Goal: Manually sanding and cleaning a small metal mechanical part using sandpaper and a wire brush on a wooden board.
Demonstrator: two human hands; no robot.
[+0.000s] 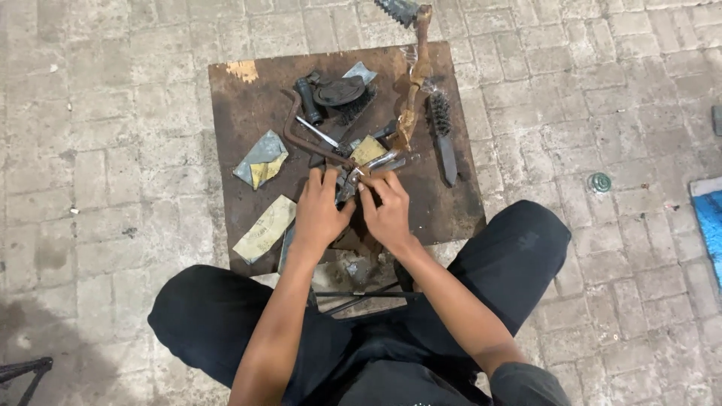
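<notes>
On the rusty metal plate (248,113), laid flat on the brick paving (113,113), near its front edge: both hands meet over one small metal part (352,180).

Left hand (320,210): fingers (314,179) curled and close together, tips pressed onto the small metal part from its left side; thumb tucked toward the right hand. Grip closed on the part.

Right hand (387,210): fingers (376,180) bent, tips pinching the same part from its right side; the two hands touch at the thumbs. How the part is shaped beneath the fingers cannot be told.

Small metal part: greyish, shiny, at the front middle of the plate, one end running out toward a bright metal lever (387,159) just behind the fingertips.

Other items, placed relative to the plate:
- Bent rusty rod (297,135), middle, curving down to the hands.
- Black round cap with handle (331,94), rear middle.
- Wire brush (442,135), right side, lying lengthwise.
- Rusted long bar (415,75), rear right, reaching past the back edge.
- Folded sandpaper piece (261,159), left side; a second, yellowish sheet (265,228) at the front left corner; a small yellow scrap (368,149) just behind the hands.
- Small round metal disc (599,182), off the plate, well to its right on the paving.
</notes>
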